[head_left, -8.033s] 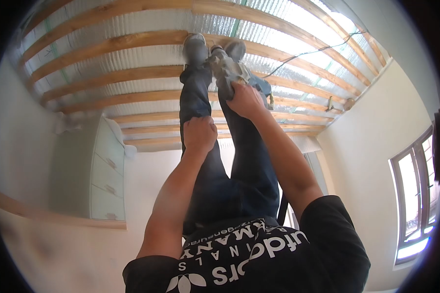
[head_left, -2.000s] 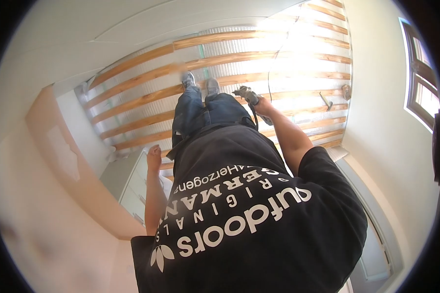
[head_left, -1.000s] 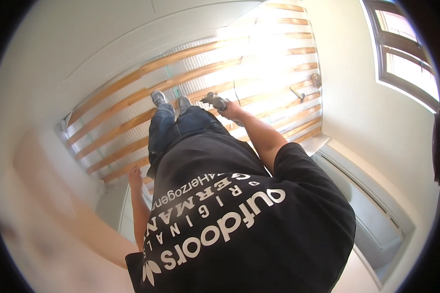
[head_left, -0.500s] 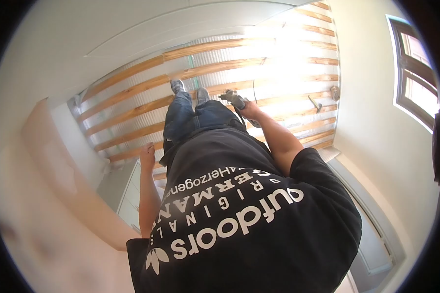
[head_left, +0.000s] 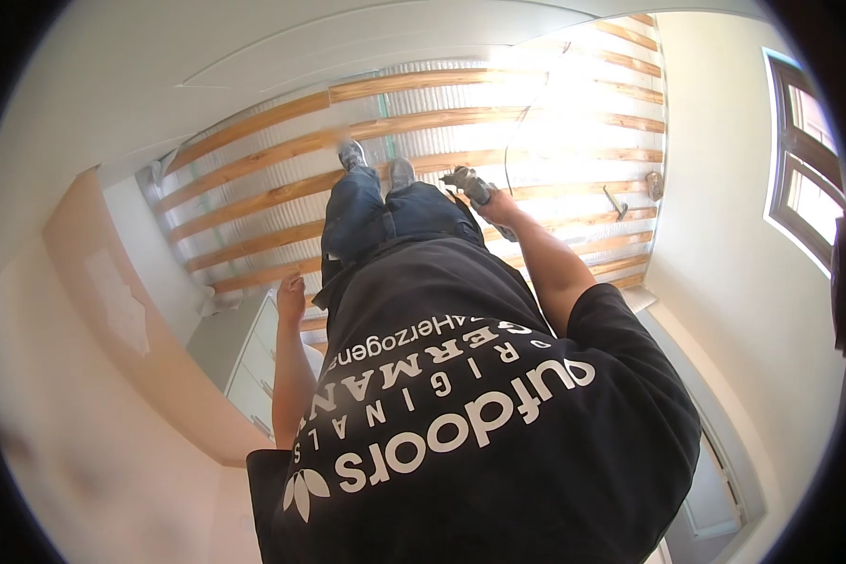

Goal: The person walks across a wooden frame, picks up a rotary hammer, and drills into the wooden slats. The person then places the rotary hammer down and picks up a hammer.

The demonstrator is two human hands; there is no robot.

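My right hand (head_left: 501,209) is wrapped round a grey hand-held power tool (head_left: 470,181) with a metallic front end, held out beside my right thigh. Its exact kind is too small to make out. On the left, my left hand (head_left: 291,296) hangs beside my hip with its fingers curled in; whatever it may hold is hidden. My shoes (head_left: 352,155) stand among wooden battens (head_left: 423,120) laid in rows over a ribbed, silvery sheet (head_left: 414,101).
A dark cable (head_left: 509,155) lies across the battens at the right. Farther right are a hammer-like tool (head_left: 616,202) and a small brownish object (head_left: 653,184) near the wall. White cabinets (head_left: 249,367) stand at left, a window (head_left: 804,155) at right. Strong glare covers the far floor.
The view has shifted slightly, so the floor and window sit farther right. One shoe appears lifted or stepping forward in both frames. The power tool stays in my right hand.
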